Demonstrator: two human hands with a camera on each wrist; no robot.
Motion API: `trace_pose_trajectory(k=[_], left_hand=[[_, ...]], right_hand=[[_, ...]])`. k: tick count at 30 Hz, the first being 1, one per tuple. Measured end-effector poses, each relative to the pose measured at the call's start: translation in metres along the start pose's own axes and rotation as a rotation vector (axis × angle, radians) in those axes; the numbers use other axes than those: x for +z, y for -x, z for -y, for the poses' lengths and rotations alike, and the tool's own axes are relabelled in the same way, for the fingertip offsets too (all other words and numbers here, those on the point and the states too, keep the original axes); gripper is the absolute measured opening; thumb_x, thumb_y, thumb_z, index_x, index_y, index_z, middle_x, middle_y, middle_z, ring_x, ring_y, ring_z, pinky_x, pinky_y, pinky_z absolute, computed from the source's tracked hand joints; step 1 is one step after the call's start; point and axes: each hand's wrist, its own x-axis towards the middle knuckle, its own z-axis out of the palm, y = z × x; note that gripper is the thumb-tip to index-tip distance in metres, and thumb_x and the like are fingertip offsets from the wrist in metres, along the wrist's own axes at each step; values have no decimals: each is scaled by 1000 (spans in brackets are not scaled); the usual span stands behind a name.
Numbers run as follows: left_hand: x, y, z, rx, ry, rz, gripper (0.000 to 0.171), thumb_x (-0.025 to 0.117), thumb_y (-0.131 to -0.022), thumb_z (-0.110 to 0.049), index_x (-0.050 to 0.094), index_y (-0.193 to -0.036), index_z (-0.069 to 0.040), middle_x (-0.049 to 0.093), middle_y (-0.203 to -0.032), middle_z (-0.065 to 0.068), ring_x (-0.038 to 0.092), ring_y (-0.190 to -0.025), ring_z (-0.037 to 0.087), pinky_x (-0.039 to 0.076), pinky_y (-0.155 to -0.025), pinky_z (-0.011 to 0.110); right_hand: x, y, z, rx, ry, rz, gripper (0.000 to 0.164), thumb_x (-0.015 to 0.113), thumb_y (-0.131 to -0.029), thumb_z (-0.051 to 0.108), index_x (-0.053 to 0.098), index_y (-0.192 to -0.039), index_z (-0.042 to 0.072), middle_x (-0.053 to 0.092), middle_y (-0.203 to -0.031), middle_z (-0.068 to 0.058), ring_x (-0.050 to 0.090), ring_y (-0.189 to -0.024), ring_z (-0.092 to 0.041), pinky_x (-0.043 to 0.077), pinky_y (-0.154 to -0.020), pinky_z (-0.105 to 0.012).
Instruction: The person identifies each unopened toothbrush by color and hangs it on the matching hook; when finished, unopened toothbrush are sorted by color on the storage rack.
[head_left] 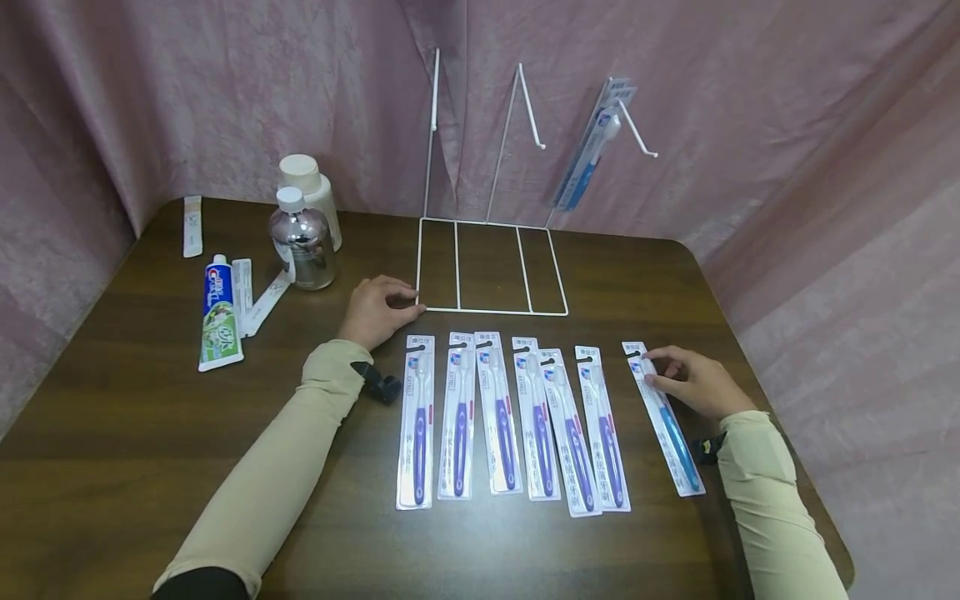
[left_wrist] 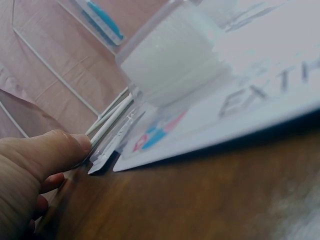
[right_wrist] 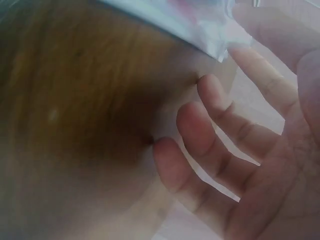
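My left hand (head_left: 378,310) is at the near left corner of a white wire display rack (head_left: 495,312), thumb and index finger pinching its frame. In the left wrist view, the thumb (left_wrist: 70,145) lies against the white wires. On the right, my right hand (head_left: 697,382) pinches the upper part of a packaged toothbrush (head_left: 678,442) with a blue handle, which lies slanted on the table. The right wrist view shows the other fingers (right_wrist: 195,127) bent near the tabletop. Several packaged toothbrushes with purple handles, one of them a packaged toothbrush (head_left: 416,433) at the left end, lie in a row between my arms.
Another blue packaged toothbrush (head_left: 588,158) hangs from the rack's right hook (head_left: 637,133). At left are a toothpaste tube (head_left: 221,321), slim white packets (head_left: 266,304), a clear bottle (head_left: 302,242) with a white cap and a white bottle (head_left: 324,200). A pink curtain (head_left: 247,92) stands behind the table (head_left: 135,417).
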Motion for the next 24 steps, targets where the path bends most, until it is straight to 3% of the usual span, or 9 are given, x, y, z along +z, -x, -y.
trace_pose_trajectory(k=[7, 13, 18, 24], left_hand=[[-1, 1, -3, -20, -7, 5, 32, 88, -86, -24, 82, -109, -3, 75, -118, 13, 64, -116, 32, 40, -108, 48], [-2, 2, -6, -31, -3, 3, 32, 88, -86, -23, 82, -110, -2, 74, -119, 14, 62, -116, 35, 41, -106, 49], [-2, 3, -5, -32, -2, 2, 32, 88, -86, -24, 82, -109, -2, 75, -119, 14, 62, -115, 35, 40, -106, 49], [-1, 2, -4, -25, 6, -2, 31, 88, -86, -24, 82, -108, -3, 75, -118, 13, 62, -115, 35, 40, -106, 49]], right_hand=[[-2, -5, 2, -36, 21, -57, 37, 79, -97, 23, 70, -131, 12, 70, -98, -8, 63, -87, -25, 46, -74, -42], [-9, -9, 8, -33, -40, -144, 39, 77, -99, 24, 69, -136, 13, 76, -92, -9, 68, -76, -23, 52, -65, -37], [-20, -22, 24, -46, -32, -344, 40, 78, -98, 21, 71, -136, 9, 77, -95, -13, 68, -75, -19, 51, -60, -24], [-43, -49, 59, -46, -70, -648, 40, 79, -98, 26, 73, -136, 18, 78, -92, -14, 57, -62, -1, 37, -51, -15]])
